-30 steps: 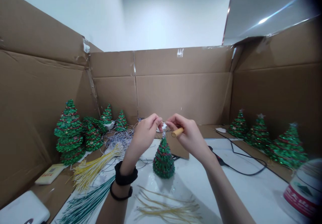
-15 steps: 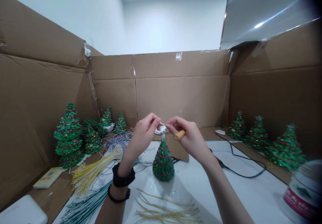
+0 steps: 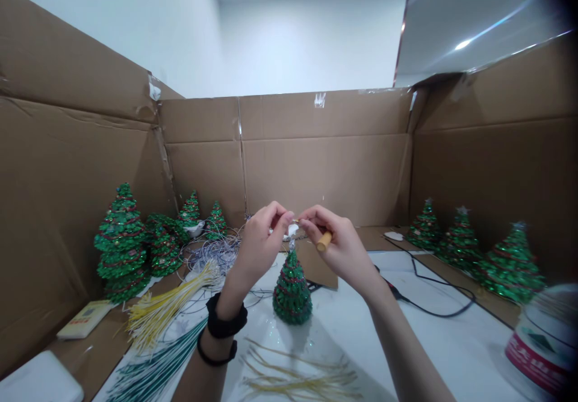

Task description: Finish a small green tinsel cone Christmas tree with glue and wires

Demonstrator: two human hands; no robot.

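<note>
My left hand [image 3: 266, 239] is closed in a pinch on something small I cannot make out, its fingertips close to those of my right hand. A tool with a round yellow wooden handle [image 3: 324, 241] is held in my right hand [image 3: 332, 236], its fingers wrapped around it. The thin tip points toward my left fingertips. Just below both hands a small green tinsel tree [image 3: 292, 290] with red garland stands upright on the white table. Neither hand touches it.
Several green trees [image 3: 123, 245] stand at left and more [image 3: 512, 263] at right. Yellow strands [image 3: 174, 306], teal strands [image 3: 158, 360] and tangled wires [image 3: 212, 251] lie left. Loose yellow strips [image 3: 300, 381] lie in front. A black cable [image 3: 433, 313] and a jar [image 3: 542, 342] are right.
My left hand has moved slightly right, so its fingertips are nearer my right hand's. The yellow handle has tilted a little in my right hand.
</note>
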